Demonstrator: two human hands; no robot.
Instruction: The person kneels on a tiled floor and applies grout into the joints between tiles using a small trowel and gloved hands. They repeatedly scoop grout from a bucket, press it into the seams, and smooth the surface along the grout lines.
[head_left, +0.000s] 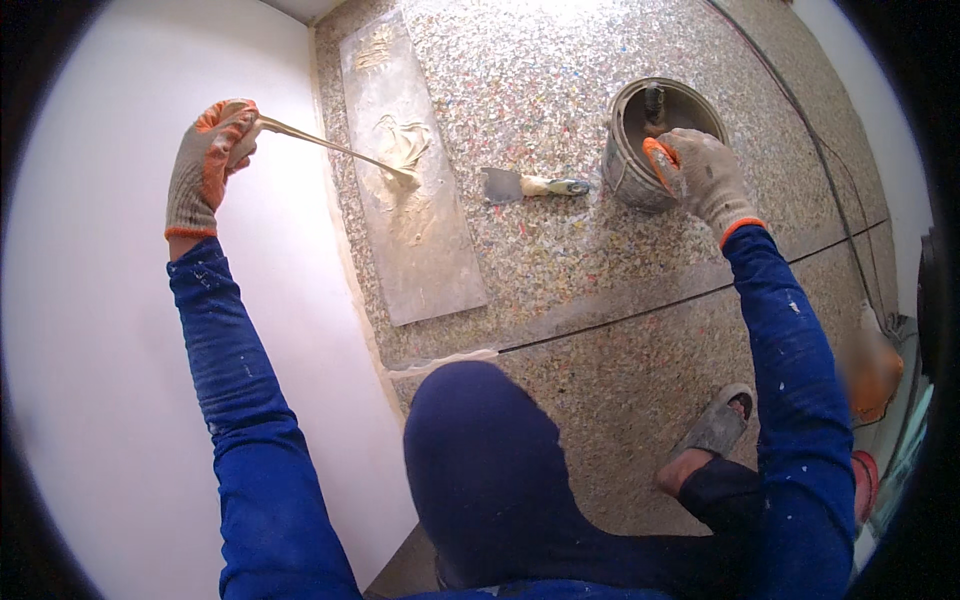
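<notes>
My gloved left hand, at the upper left by the white wall, is closed around one end of a long, thin beige strip-like tool. Its far end meets a smear of beige paste on a long grey board lying on the floor. On the other side, my gloved right hand overlaps the near right rim of a round grey bucket. Its fingers are curled; what they grip is hidden. Inside the bucket stands a dark-handled tool. A putty knife lies between board and bucket.
White wall runs along the left. The speckled floor has a dark joint line across it. A black cable trails down the right side. My sandalled foot stands at the lower right, near an orange object.
</notes>
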